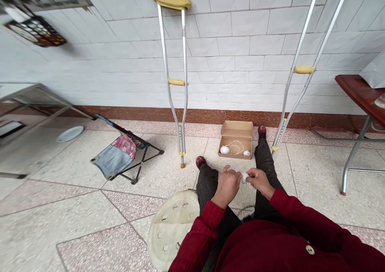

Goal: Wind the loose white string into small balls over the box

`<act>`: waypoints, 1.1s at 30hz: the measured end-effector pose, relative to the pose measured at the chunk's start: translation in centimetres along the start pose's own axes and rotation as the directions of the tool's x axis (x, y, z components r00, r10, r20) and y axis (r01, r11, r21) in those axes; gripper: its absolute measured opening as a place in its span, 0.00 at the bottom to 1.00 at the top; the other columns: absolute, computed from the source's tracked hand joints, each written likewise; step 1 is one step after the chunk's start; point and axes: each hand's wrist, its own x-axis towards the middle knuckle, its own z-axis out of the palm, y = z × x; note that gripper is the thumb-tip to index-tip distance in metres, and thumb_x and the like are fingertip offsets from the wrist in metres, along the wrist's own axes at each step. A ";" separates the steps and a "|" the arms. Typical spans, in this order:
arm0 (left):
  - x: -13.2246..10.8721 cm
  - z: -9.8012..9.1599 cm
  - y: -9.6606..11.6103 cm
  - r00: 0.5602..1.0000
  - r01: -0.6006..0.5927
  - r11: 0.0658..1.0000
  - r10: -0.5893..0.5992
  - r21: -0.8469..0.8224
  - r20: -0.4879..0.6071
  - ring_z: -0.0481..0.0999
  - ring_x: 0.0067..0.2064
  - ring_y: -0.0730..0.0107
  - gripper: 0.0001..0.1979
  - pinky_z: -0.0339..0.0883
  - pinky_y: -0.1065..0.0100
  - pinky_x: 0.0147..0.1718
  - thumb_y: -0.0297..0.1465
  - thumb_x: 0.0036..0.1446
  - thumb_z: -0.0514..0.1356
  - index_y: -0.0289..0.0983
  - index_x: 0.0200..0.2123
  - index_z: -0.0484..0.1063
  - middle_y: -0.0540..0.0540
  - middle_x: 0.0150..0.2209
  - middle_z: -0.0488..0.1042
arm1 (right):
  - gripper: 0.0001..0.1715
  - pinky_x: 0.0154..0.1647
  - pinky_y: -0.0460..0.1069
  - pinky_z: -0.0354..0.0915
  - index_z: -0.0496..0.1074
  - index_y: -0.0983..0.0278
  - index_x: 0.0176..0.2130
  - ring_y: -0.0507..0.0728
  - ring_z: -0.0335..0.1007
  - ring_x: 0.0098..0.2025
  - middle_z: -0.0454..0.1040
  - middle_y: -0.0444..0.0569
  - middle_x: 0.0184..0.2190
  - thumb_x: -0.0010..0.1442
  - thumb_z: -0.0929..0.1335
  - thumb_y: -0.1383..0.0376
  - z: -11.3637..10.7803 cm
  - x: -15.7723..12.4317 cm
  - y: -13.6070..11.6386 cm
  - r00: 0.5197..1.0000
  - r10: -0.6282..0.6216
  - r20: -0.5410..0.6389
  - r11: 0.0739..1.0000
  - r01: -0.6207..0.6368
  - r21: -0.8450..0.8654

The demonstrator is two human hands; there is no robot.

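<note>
From my feed, the yarn (245, 178) sits between both hands, nearer me than the box's (237, 138) near edge. My right hand (258, 179) pinches its right side; my left hand (229, 182) curls at its left, grip hidden. Its long axis is unclear.

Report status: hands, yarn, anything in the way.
Left hand and right hand both on white yarn bundle. Open cardboard box on floor beyond, two white balls inside. Crutches either side, not between hands and box.
</note>
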 end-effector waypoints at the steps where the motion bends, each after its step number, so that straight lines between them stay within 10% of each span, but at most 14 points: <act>1: -0.1 0.0 -0.1 1.000 0.004 1.000 -0.004 -0.004 -0.007 0.75 0.33 0.67 0.14 0.60 0.57 0.55 0.28 0.64 0.52 0.36 0.29 0.74 0.46 0.27 0.76 | 0.10 0.15 0.43 0.49 0.69 0.64 0.30 0.48 0.56 0.16 0.66 0.37 0.17 0.41 0.69 0.67 -0.2 0.0 0.2 1.000 -0.017 -0.016 0.999 0.016 -0.037; 10: -0.1 1.2 1.3 0.997 0.080 0.993 -0.079 -0.092 0.016 0.75 0.34 0.66 0.15 0.63 0.64 0.44 0.29 0.65 0.52 0.37 0.28 0.73 0.45 0.28 0.76 | 0.19 0.23 0.44 0.56 0.77 0.62 0.39 0.50 0.61 0.21 0.66 0.38 0.18 0.44 0.68 0.68 -0.4 1.6 0.0 0.971 -0.240 -0.002 0.934 0.231 -0.272; 19: -1.7 3.0 0.9 0.979 0.202 0.920 -0.180 -0.335 0.096 0.75 0.34 0.68 0.15 0.61 0.70 0.36 0.31 0.65 0.53 0.38 0.28 0.75 0.48 0.28 0.77 | 0.21 0.22 0.44 0.62 0.71 0.64 0.38 0.48 0.65 0.19 0.72 0.40 0.21 0.39 0.72 0.68 -0.5 -0.3 -3.8 0.979 0.132 0.158 0.909 -0.183 0.374; 25: -1.9 2.8 -1.1 0.990 0.141 0.932 -0.121 -0.334 0.078 0.75 0.35 0.66 0.16 0.65 0.67 0.40 0.30 0.64 0.52 0.38 0.27 0.75 0.48 0.27 0.77 | 0.19 0.15 0.41 0.54 0.73 0.65 0.38 0.45 0.60 0.17 0.71 0.39 0.21 0.43 0.74 0.66 -2.9 -1.9 -6.8 0.963 0.031 0.267 0.931 -0.125 0.344; 31: 0.0 1.6 -2.0 0.992 0.011 0.969 0.020 -0.245 0.124 0.76 0.35 0.69 0.12 0.59 0.60 0.56 0.27 0.63 0.53 0.38 0.31 0.76 0.49 0.30 0.78 | 0.14 0.12 0.40 0.52 0.74 0.67 0.35 0.46 0.59 0.15 0.71 0.40 0.19 0.42 0.71 0.70 -2.1 -3.8 -6.0 0.782 0.150 0.605 0.988 -0.147 -0.056; 33: 1.0 0.7 -1.6 0.993 -0.042 0.988 0.058 -0.151 0.101 0.76 0.35 0.68 0.12 0.57 0.58 0.58 0.28 0.63 0.53 0.38 0.31 0.76 0.47 0.29 0.78 | 0.12 0.10 0.40 0.51 0.72 0.66 0.31 0.46 0.58 0.13 0.68 0.37 0.15 0.41 0.69 0.71 -1.5 -3.6 -4.9 0.848 0.174 0.501 0.983 -0.124 -0.132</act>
